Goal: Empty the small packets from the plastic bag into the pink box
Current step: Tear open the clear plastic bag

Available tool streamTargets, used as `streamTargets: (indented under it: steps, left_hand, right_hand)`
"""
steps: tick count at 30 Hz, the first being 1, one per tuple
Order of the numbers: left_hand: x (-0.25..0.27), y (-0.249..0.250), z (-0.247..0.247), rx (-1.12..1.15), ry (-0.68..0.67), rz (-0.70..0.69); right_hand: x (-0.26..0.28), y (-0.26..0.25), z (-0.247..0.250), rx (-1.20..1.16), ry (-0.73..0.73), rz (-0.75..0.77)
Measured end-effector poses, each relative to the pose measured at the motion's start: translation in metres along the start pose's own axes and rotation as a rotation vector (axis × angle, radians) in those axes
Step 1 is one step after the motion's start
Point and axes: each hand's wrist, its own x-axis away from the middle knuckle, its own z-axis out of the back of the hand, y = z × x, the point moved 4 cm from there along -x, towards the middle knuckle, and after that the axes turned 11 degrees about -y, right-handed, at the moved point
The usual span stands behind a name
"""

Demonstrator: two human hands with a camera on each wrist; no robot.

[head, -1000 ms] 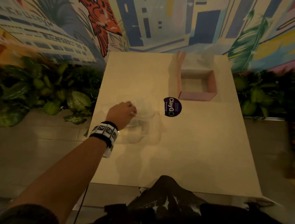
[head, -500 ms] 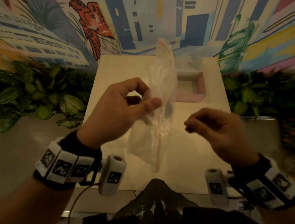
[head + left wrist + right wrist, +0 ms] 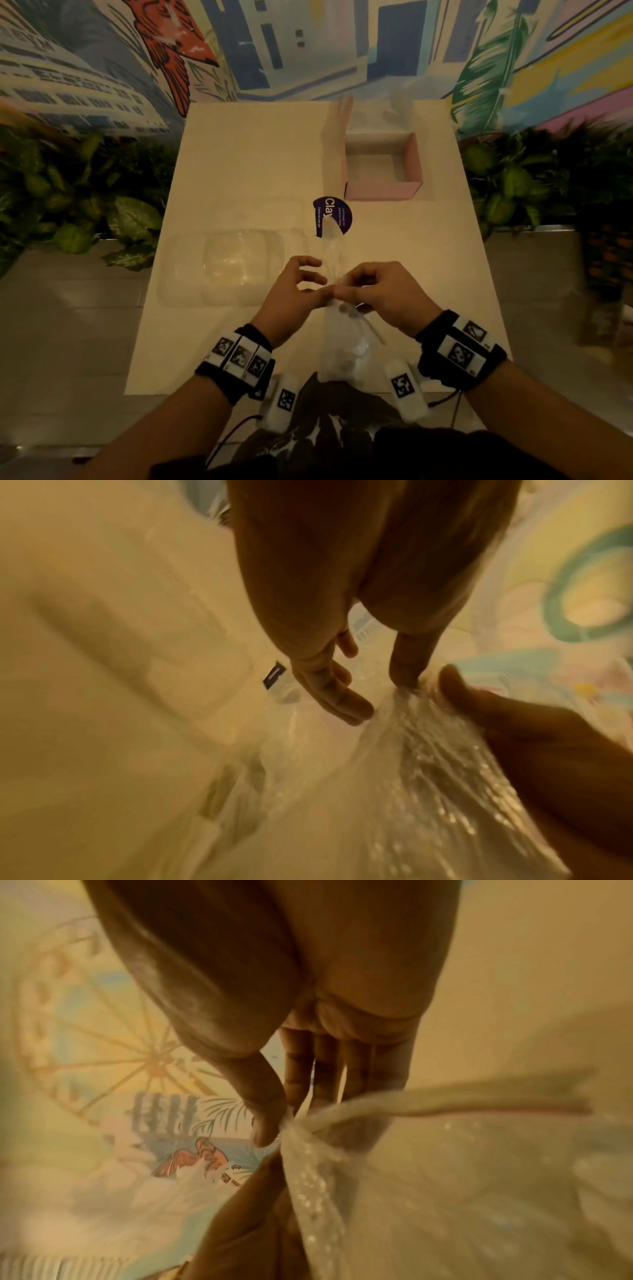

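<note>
**Item: clear plastic bag, zip-top, holding small packets**

Location: the plastic bag (image 3: 342, 342) is hanging in the air above the near edge of the tabletop (image 3: 239, 164), between both hands, its body drooping toward the person's lap. The pink box (image 3: 382, 190) is sitting open at the far right of the tabletop, well apart from the bag.

Hold: the left hand (image 3: 291, 298) is pinching the bag's gathered top between thumb and forefinger, the other fingers (image 3: 335, 696) staying loosely spread. The right hand (image 3: 380, 294) is pinching the same top edge just beside it; the right wrist view is showing the thumb and fingers (image 3: 298, 1074) closing on the film where the stiffer zip strip (image 3: 479, 1102) is running off to the side.

Handling, judged: thin, limp, crinkling film, light and probably slippery. The packets are appearing only as pale blurs low in the bag. The zip strip is looking like the firmest grip for parting the mouth; for tipping, the bottom corners.

Also present: a clear plastic tray (image 3: 236, 263) and a purple round label (image 3: 330, 216), both lying on the tabletop.
</note>
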Motion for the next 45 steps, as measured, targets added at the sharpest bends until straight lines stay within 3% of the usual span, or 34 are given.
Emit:
streamTargets:
  steps: [4,8,13,18,23,28,34,41,45]
  left_hand:
    - [-0.002,0.004,0.002,0.119,0.025,-0.079]
    - [0.002,0.016,0.018,-0.039,0.097,-0.170]
    - [0.006,0.025,0.028,-0.419,0.180,-0.278]
    - [0.020,0.052,0.024,-0.624,0.269,-0.433]
    - [0.015,0.055,0.007,-0.380,0.093,-0.285]
    - [0.016,0.049,0.010,-0.231,0.157,-0.302]
    - [0.020,0.052,0.011,-0.293,0.117,-0.319]
    - [0.024,0.056,0.019,0.030,0.104,-0.256]
    - [0.023,0.060,0.023,-0.004,0.110,-0.269]
  right_hand:
    - [0.001,0.007,0.004,-0.294,0.009,-0.012]
    - [0.007,-0.004,0.017,-0.511,-0.051,0.025]
    - [0.008,-0.009,0.027,-0.296,0.101,0.078]
    - [0.002,-0.014,0.018,-0.211,0.171,0.108]
    - [0.001,-0.027,0.000,-0.257,0.098,0.165]
    - [0.002,-0.029,-0.002,-0.182,0.106,0.222]
    - [0.007,-0.033,0.004,-0.031,0.153,0.276]
    - [0.008,-0.038,0.006,-0.022,0.128,0.335]
    - [0.013,-0.040,0.004,-0.161,0.107,0.348]
